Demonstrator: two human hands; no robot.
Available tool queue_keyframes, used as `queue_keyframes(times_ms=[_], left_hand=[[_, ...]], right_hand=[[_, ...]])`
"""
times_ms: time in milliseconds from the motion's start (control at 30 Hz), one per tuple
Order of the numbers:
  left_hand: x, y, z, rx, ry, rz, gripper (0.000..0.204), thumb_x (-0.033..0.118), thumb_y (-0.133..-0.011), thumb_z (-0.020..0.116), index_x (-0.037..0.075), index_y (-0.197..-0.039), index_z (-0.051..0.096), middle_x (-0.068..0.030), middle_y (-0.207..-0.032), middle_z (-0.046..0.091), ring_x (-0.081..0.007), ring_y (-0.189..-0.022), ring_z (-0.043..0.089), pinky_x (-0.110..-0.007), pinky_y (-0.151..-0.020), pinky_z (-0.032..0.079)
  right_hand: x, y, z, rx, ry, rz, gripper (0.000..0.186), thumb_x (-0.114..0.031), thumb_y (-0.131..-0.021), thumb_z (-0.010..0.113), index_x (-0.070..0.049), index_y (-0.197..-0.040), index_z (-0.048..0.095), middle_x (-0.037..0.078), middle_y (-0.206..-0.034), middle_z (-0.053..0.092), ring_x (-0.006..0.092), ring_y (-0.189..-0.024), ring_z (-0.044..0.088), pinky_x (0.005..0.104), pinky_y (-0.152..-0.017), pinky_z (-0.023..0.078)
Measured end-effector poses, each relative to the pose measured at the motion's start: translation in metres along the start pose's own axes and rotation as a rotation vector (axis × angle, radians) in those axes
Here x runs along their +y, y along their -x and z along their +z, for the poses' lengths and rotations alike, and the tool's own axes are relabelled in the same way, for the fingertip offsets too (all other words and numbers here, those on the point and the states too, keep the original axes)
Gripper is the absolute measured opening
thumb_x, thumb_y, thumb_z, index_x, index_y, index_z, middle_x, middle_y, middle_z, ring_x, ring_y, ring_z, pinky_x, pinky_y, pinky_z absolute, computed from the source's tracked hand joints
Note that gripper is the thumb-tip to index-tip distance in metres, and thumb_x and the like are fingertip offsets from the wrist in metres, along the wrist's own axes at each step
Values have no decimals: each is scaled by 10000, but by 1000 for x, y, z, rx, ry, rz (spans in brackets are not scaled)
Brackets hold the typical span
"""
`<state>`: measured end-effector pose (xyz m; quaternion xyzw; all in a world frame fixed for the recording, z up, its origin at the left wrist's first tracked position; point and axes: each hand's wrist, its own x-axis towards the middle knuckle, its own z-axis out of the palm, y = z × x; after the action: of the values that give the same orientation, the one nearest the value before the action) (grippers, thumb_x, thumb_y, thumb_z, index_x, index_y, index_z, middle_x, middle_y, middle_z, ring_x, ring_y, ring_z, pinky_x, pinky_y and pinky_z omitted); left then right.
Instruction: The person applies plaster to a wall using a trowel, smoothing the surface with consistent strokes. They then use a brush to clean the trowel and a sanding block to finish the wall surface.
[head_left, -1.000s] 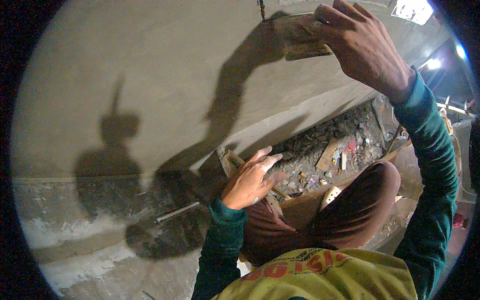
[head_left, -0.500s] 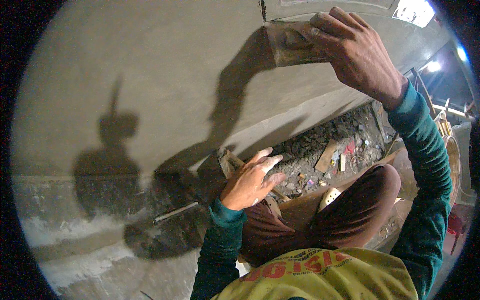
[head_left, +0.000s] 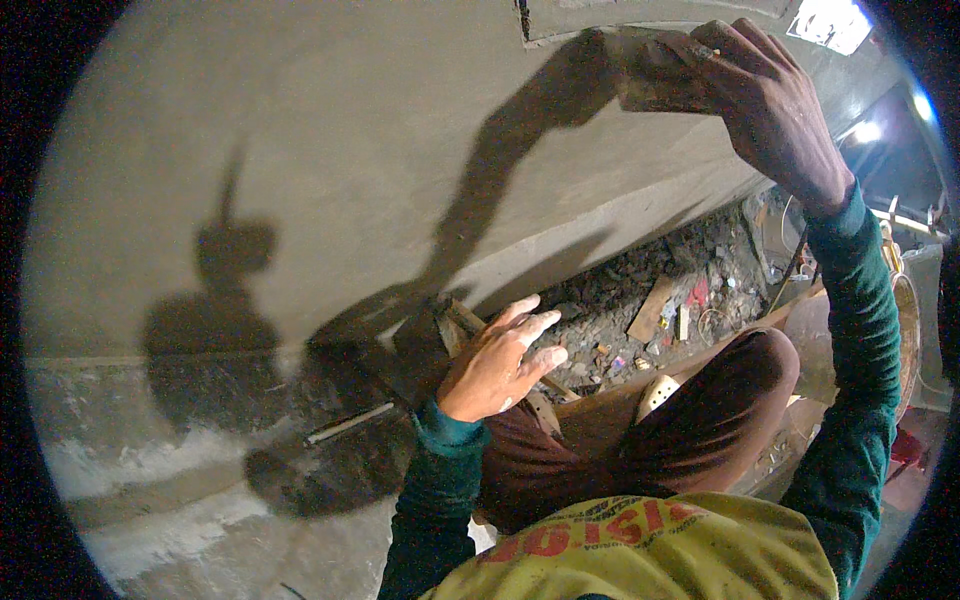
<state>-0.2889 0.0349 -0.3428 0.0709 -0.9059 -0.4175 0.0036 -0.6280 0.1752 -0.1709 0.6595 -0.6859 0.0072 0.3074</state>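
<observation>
My right hand (head_left: 775,110), up at the top right, is closed on a flat rectangular finishing trowel (head_left: 665,85), which lies against the grey plastered wall (head_left: 340,120) just below a recessed panel edge (head_left: 560,22). My fingers hide part of the trowel. Lower in the middle, my left hand (head_left: 500,365) holds nothing, its whitened fingers spread above my bent legs (head_left: 715,410), beside a wooden board (head_left: 450,325). The shadows of my head and arms fall across the wall.
A trench of rubble and scraps (head_left: 665,290) runs along the wall's foot. A plank (head_left: 590,410) lies under my pale clog (head_left: 660,395). A thin rod (head_left: 350,423) is at the lower left. A round container (head_left: 905,340), a red object (head_left: 905,450) and lights (head_left: 868,131) are at the right.
In the last half second my right hand and the trowel have slid right and slightly upward along the wall, after a short move left and down. My left hand has barely moved.
</observation>
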Motion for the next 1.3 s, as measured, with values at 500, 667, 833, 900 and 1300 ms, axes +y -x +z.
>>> queue_keyframes(times_ms=[500,667,833,900,1300], left_hand=[[-2,-3,1,-11,-6,-17,554,367,-975,669,-34,-1350,592,-347,-1423,509,-475,-1321,512,-467,-1123,405],[-5,3,1,9,-12,-35,550,362,-975,670,-32,-1351,595,-342,-1424,511,-473,-1327,507,-469,-1129,400],[3,1,-6,-2,4,-22,545,360,-984,657,-40,-1348,594,-336,-1420,517,-464,-1340,496,-469,-1135,392],[2,-1,-6,-5,2,-2,543,360,-987,652,-44,-1344,595,-335,-1412,523,-460,-1344,493,-469,-1136,390],[13,-20,15,98,345,-125,460,221,-988,690,-50,-1344,586,-228,-1353,609,-323,-1198,638,-389,-996,522]], right_hand=[[-33,-37,7,81,-61,-104,406,-67,-836,625,-169,-1220,708,16,-1081,635,180,-913,536,329,-786,537],[-25,-35,-4,46,-27,-119,364,-50,-860,603,-138,-1195,713,32,-1105,654,203,-960,581,332,-842,544],[30,25,-2,-21,11,69,487,-47,-873,612,-88,-1359,623,133,-1296,629,329,-1118,614,418,-986,514],[35,42,-7,65,-11,174,425,-111,-975,600,-53,-1396,592,131,-1278,658,285,-1056,658,392,-934,536],[-165,54,68,598,-2390,979,545,-176,-1001,618,-46,-1496,431,96,-1429,590,255,-1277,589,463,-1104,452]])
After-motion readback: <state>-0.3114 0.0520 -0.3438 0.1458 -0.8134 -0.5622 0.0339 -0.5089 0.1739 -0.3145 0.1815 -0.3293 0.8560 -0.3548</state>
